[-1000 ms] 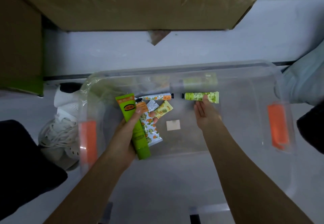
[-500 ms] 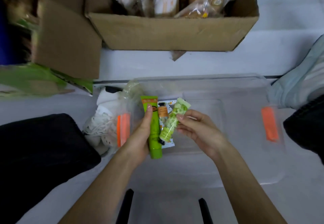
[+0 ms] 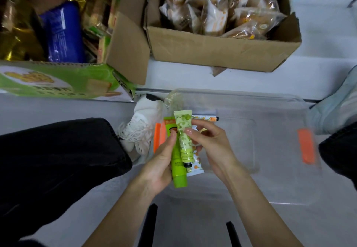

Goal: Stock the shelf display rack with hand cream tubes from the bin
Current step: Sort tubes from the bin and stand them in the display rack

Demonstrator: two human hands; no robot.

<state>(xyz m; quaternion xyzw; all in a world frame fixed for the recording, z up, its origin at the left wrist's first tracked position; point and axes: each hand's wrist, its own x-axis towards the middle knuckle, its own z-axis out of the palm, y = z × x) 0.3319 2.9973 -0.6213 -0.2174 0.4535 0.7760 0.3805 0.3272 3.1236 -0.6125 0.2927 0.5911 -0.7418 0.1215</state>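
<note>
Right now the pale green tube (image 3: pixel 184 138) sits over the clear bin (image 3: pixel 241 96), cap end near. The right hand (image 3: pixel 210 144) pinches it between thumb and fingers. It lies against the bright green tube (image 3: pixel 178 173), which the left hand (image 3: pixel 160 167) grips alongside a white orange-printed tube (image 3: pixel 196 166).

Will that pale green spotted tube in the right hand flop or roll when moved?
Probably stays stiff: the pale green tube lies straight with the right hand pinching only its middle. Its flat crimped end should hinder rolling.

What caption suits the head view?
Over the clear bin, the left hand holds a bright green tube; the right hand pinches a pale green tube.
</note>
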